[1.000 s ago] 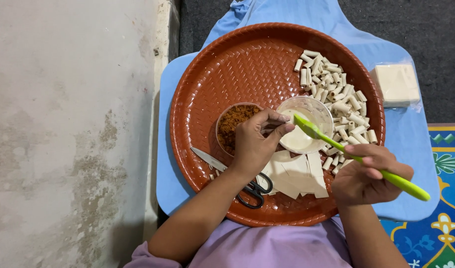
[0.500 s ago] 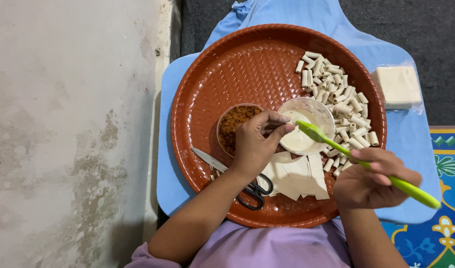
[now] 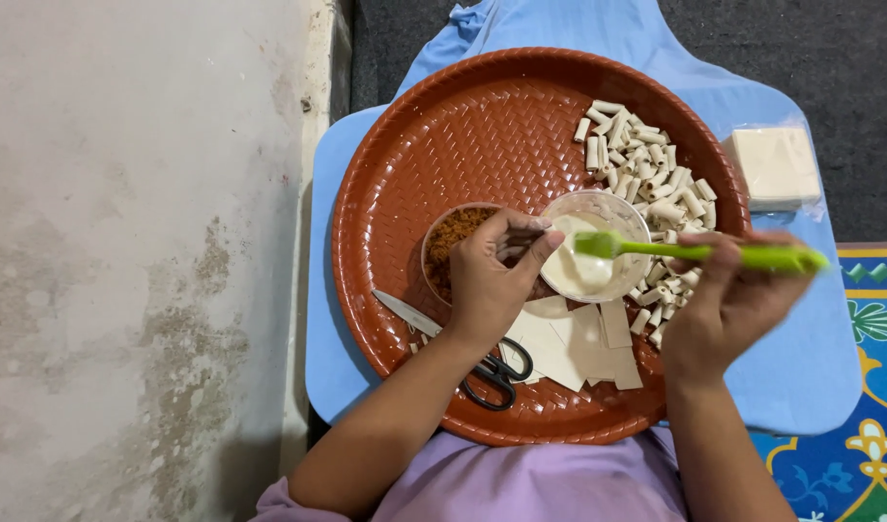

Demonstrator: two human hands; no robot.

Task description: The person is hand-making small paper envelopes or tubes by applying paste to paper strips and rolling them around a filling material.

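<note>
A round brown woven tray [image 3: 434,155] lies on a blue board [image 3: 782,377]. My left hand [image 3: 490,280] rests over a small bowl of brown filling [image 3: 448,240], its fingertips pinched together on something I cannot make out. My right hand [image 3: 728,304] holds a green silicone brush [image 3: 695,251] level, its bristle end over a clear bowl of white paste [image 3: 583,261]. Cut pale wrapper sheets [image 3: 569,343] lie in front of the bowls. A heap of small rolled pastry tubes [image 3: 646,174] fills the tray's right side.
Black-handled scissors [image 3: 482,367] lie on the tray near my left wrist. A wrapped stack of square white sheets [image 3: 774,166] sits on the blue board at right. A rough concrete floor [image 3: 124,261] is on the left, dark carpet [image 3: 801,48] beyond, a patterned mat [image 3: 873,425] at lower right.
My right hand has swung the brush from a slant to level, with the bristles lifted over the paste bowl. My left hand has stayed over the filling bowl.
</note>
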